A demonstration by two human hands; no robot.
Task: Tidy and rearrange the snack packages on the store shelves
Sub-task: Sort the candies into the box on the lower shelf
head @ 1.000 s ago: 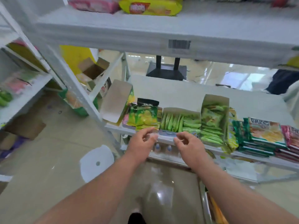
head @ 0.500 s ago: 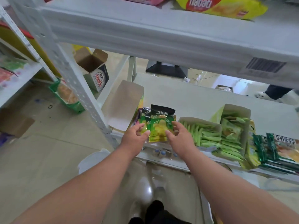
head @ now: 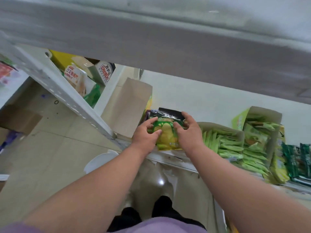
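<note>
Green chip bag (head: 167,137): sitting at the front edge of the white shelf (head: 202,101), beside a brown carton flap (head: 126,105). Left hand (head: 146,137) and right hand (head: 188,133) are gripping it from either side, fingers curling round its edges. Open box of green packets (head: 223,142): lying just right.
</note>
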